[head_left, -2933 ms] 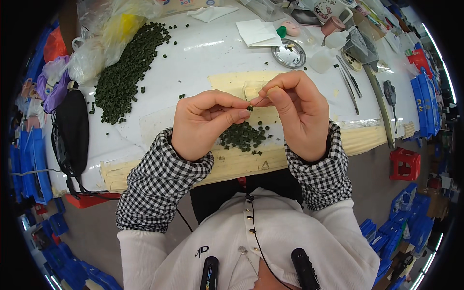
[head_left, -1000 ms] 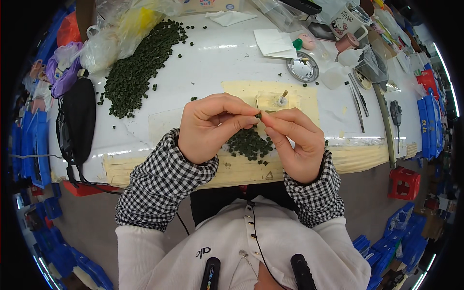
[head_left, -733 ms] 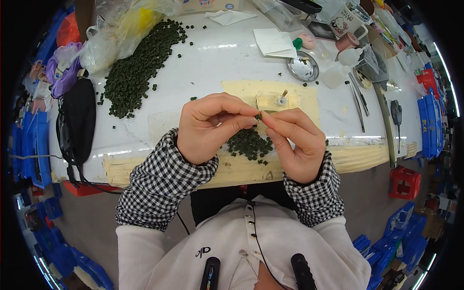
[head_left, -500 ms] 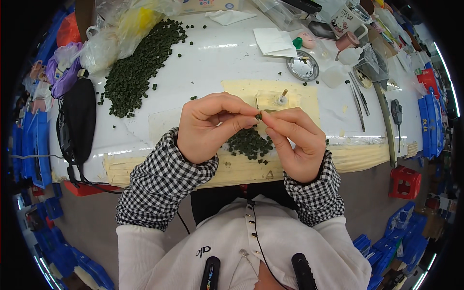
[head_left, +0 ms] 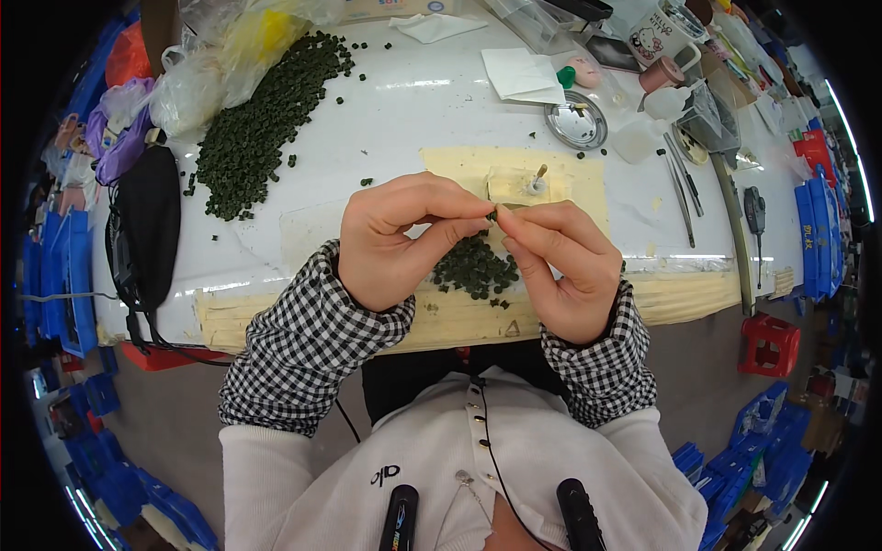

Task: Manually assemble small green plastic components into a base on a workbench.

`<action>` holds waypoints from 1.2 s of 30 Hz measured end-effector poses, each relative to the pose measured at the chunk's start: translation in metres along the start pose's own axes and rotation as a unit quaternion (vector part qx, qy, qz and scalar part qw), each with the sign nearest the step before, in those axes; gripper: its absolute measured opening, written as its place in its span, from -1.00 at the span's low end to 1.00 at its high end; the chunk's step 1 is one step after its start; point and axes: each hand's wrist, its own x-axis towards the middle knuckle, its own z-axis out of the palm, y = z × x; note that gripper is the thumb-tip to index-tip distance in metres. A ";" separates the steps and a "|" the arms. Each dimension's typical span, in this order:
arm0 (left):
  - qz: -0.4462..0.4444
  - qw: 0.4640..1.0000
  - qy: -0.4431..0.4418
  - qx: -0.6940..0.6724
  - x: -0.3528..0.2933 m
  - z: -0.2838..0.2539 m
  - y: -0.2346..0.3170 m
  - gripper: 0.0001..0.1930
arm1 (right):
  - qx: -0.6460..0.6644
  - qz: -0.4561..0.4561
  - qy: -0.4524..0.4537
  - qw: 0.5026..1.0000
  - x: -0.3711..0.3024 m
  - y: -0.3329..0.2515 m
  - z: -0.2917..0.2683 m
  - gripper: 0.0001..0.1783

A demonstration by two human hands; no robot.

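Note:
My left hand (head_left: 390, 243) and my right hand (head_left: 565, 262) meet above the front of the table. Thumb and forefinger of each are pinched on one small dark green piece (head_left: 492, 216), mostly hidden by the fingertips. Just below the hands lies a small heap of similar dark green pieces (head_left: 475, 268). Behind the fingertips stands a small pale block with a short brownish stick (head_left: 540, 173) upright in a whitish holder, on a yellowish sheet (head_left: 588, 193). A far larger pile of the green pieces (head_left: 243, 156) spreads over the table's left side.
Plastic bags (head_left: 188, 92) and a black pouch (head_left: 147, 230) border the left. At the right lie tweezers (head_left: 680, 197), a round metal dish (head_left: 576, 120), white paper (head_left: 522, 75), a mug (head_left: 660, 39) and a clear box (head_left: 712, 119). A red stool (head_left: 770, 346) stands beyond the table.
Both hands stay pinched together at the same place, with only a slight shift of the fingertips. The view has moved very slightly.

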 end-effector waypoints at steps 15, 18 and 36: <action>-0.047 0.995 0.006 -0.088 0.000 0.000 0.001 -0.81 | 0.011 0.008 0.002 1.000 -0.001 -0.002 -0.001 -0.65; -0.050 0.994 0.009 -0.096 -0.001 -0.001 0.002 -0.81 | 0.013 0.008 0.003 1.000 -0.001 -0.003 0.000 -0.65; -0.181 0.970 -0.132 0.096 0.008 -0.022 0.003 -0.88 | -0.224 0.113 0.059 0.966 -0.027 0.030 -0.070 -0.87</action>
